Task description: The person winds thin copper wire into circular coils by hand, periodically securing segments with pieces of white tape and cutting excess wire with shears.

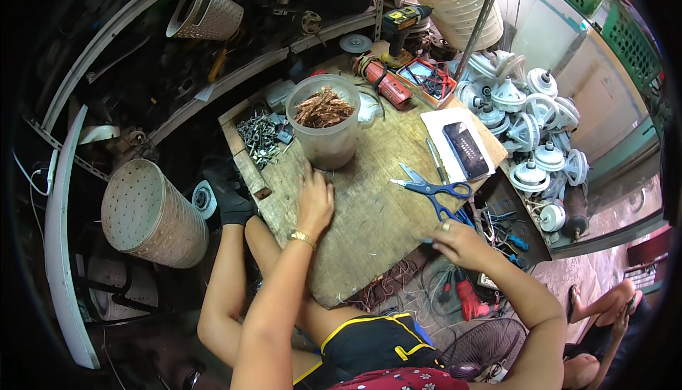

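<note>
My left hand (315, 198) lies on the worn wooden board (362, 226), fingers stretched out near the foot of a cloudy plastic bucket (323, 138). A thin wire-like bit shows by its fingertips. Stripped copper wire (325, 108) is heaped in the bucket. At the board's right front edge, my right hand (462, 246) has its fingers curled together. A small bluish tip shows at its fingertips, too blurred to name. Just beyond this hand, blue-handled scissors (431, 189) lie with their blades spread. A pen (435, 161) and a dark phone (465, 150) on white paper lie farther back.
Screws and metal bits (261, 138) fill the board's left corner. A red power tool (383, 81) and a tray of small tools (428, 81) are behind. White motor parts (529, 113) pile at right. A perforated drum (153, 212) stands left. Another person (604, 326) sits lower right.
</note>
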`<state>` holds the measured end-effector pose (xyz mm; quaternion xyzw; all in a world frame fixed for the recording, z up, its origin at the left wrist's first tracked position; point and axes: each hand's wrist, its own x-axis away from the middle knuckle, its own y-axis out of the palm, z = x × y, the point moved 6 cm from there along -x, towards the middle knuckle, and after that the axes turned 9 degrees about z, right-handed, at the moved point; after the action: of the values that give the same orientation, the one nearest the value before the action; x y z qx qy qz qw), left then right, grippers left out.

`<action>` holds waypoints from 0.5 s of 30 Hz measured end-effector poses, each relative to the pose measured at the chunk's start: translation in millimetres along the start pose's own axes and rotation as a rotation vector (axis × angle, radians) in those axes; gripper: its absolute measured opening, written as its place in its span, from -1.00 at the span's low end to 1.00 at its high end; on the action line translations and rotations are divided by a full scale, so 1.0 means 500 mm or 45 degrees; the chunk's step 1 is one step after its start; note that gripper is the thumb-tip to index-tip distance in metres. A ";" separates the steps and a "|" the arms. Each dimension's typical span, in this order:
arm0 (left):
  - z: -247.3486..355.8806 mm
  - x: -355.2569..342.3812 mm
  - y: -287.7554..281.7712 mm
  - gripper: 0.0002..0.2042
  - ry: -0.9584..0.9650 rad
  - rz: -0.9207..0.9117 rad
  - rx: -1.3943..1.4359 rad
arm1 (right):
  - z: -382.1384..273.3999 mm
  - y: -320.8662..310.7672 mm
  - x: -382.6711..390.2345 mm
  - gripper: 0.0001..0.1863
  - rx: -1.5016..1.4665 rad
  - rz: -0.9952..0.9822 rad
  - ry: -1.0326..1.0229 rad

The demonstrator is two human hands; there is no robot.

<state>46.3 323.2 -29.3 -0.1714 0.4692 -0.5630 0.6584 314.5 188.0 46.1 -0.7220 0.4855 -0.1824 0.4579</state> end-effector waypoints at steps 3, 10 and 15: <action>0.057 0.036 0.007 -0.75 0.169 -0.154 -0.078 | 0.065 -0.001 -0.017 -0.86 -0.284 0.161 0.417; 0.246 0.290 -0.017 -0.69 0.676 -0.804 0.601 | 0.225 0.107 -0.141 -0.71 -1.242 0.547 0.612; 0.194 0.264 -0.069 -0.73 0.115 -0.669 0.746 | 0.201 0.145 -0.195 -0.61 -1.434 0.379 0.691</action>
<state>95.1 164.2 -10.8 -0.0657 0.2573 -0.8293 0.4917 302.0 313.2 -48.8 -0.7050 0.7006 -0.0103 -0.1101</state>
